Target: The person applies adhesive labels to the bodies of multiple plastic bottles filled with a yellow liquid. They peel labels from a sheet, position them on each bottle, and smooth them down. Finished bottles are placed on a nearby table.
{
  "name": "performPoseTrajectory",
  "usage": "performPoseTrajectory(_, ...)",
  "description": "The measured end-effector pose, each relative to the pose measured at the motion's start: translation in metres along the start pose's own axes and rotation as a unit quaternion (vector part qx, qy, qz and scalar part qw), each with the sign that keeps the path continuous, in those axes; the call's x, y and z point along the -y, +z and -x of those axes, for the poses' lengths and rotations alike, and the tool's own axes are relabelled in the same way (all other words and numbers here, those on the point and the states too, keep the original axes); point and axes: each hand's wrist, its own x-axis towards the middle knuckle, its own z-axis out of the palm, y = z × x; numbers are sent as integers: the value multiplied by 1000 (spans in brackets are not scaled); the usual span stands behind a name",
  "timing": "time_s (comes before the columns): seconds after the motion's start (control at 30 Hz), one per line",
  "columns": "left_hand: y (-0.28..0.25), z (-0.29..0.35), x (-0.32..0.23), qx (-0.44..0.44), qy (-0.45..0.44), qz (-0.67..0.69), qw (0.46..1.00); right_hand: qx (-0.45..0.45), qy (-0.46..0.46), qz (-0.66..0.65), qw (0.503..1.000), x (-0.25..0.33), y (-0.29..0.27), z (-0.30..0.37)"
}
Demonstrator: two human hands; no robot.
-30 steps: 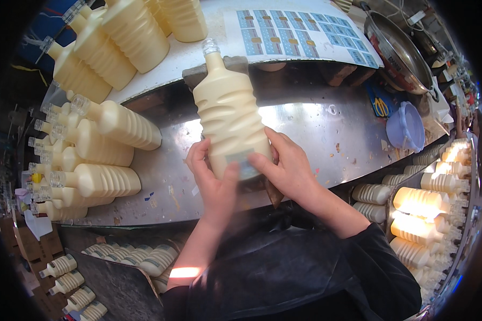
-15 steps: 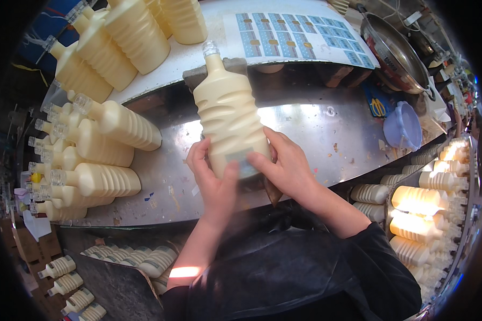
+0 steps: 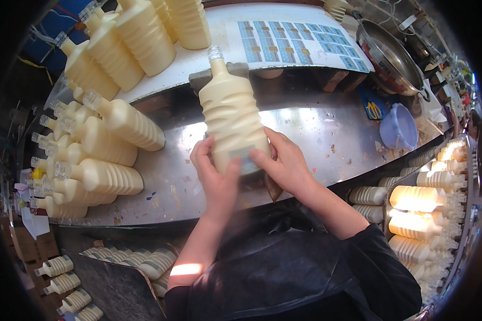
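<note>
A cream-coloured bottle [image 3: 230, 109] with wavy ridges and a clear cap lies in front of me, its neck pointing away. Its neck end rests at a grey notched block [image 3: 201, 80]. My left hand [image 3: 215, 174] is closed around the left side of the bottle's base, its thumb blurred on the front. From the right, my right hand [image 3: 288, 163] grips the same base, thumb pressed on the front face. A small pale blue label [image 3: 242, 154] shows between the thumbs, partly covered by them.
Ridged cream bottles [image 3: 112, 176] lie stacked at left; taller ones [image 3: 144, 43] stand behind. A white board [image 3: 225, 32] holds a sheet of blue labels [image 3: 281, 40]. At right are a pan [image 3: 385, 53], yellow-handled scissors [image 3: 375, 111], a lilac bucket [image 3: 399, 128] and racked bottles [image 3: 418, 198].
The whole scene has shifted slightly in the picture as the view moved. My left thumb has moved slightly over the label area. Both hands keep their hold on the bottle.
</note>
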Motion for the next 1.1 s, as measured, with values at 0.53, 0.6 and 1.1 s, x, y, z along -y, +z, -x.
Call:
performPoseTrajectory(0.53, -9, 3, 4, 35, 38, -54, 997, -26, -225, 124, 966, 46, -34, -11)
performPoseTrajectory(0.6, -13, 2, 7, 31, 24, -15, 999, -45, -307, 151, 938, 51, -33, -10)
performPoseTrajectory(1.1, 4, 0, 2, -35, 127, -258, 957, -75, -8, 41, 996, 31, -19, 15)
